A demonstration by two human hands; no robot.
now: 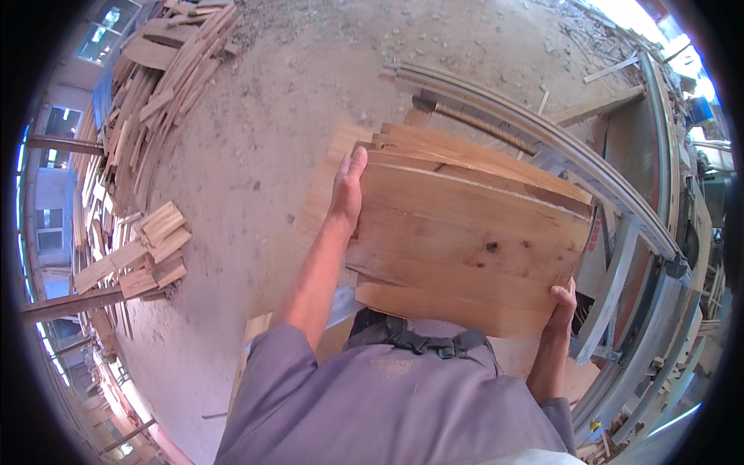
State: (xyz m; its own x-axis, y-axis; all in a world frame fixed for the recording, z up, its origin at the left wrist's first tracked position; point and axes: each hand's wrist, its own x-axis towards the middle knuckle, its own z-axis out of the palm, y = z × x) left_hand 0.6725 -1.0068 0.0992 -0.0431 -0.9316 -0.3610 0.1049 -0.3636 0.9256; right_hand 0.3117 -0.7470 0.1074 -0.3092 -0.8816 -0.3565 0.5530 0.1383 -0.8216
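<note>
Several boards (465, 232) are lying stacked against the chest, the left hand (346, 194) gripping the far left edge, fingers curled over it, the right hand (562, 306) clasping the near right corner. Bare dirt floor (256, 155) is spreading leftward; a rail frame (620, 209) is crowding the right.

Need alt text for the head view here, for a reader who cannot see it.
A person carries a stack of flat wooden boards against their chest, the left hand gripping its far left edge and the right hand its lower right corner. Sandy ground lies below, with piled planks at left and a metal frame at right.
</note>
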